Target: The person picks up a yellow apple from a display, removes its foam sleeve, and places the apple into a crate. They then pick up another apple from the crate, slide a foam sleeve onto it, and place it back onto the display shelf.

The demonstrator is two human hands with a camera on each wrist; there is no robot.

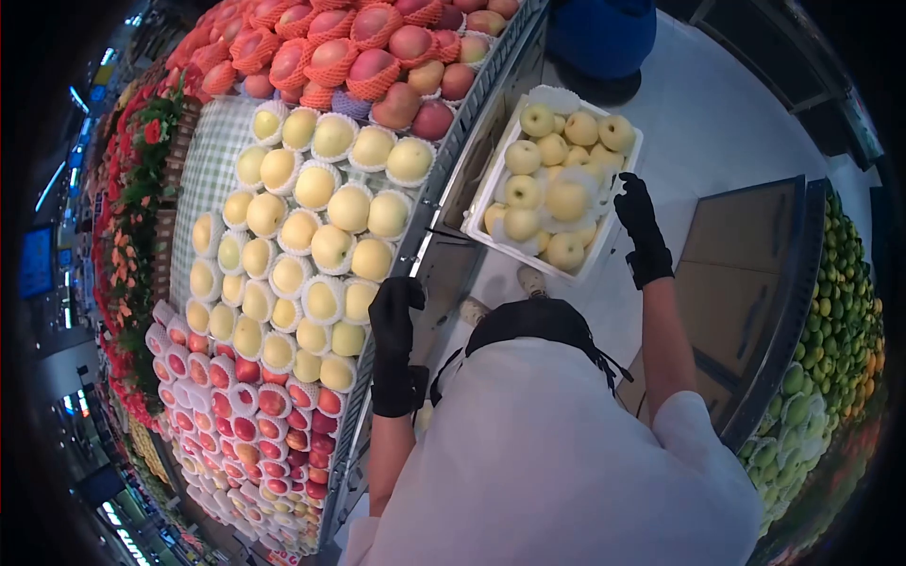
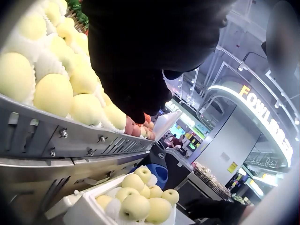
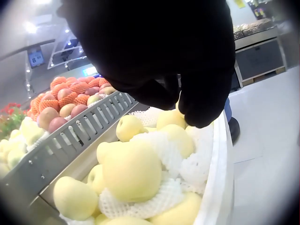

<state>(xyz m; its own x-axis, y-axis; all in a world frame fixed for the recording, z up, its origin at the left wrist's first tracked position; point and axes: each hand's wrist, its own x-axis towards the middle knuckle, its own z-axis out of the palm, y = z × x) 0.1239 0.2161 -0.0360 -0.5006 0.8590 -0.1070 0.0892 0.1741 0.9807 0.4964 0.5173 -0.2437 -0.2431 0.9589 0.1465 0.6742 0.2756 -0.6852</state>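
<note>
My left hand [image 1: 394,316], in a black glove, is beside the metal front rail [image 1: 408,255] of the fruit stand, with loosely bent fingers and nothing in them. Rows of pale yellow apples [image 1: 330,247] in white foam nets lie just past it. My right hand [image 1: 636,222], also gloved in black, hovers at the right rim of a white foam box [image 1: 593,267]. Its fingers [image 3: 201,101] hang bent over the box without a fruit in them. Inside are several loose yellow apples [image 3: 131,171], and one large one sits on top amid white foam nets [image 3: 171,197].
Red apples [image 1: 272,403] fill the near part of the stand, and fruits in orange nets [image 1: 330,61] the far part. A blue bin [image 1: 604,38] stands beyond the box. To the right, a dark-sided stand [image 1: 741,245] bears green fruit [image 1: 830,283].
</note>
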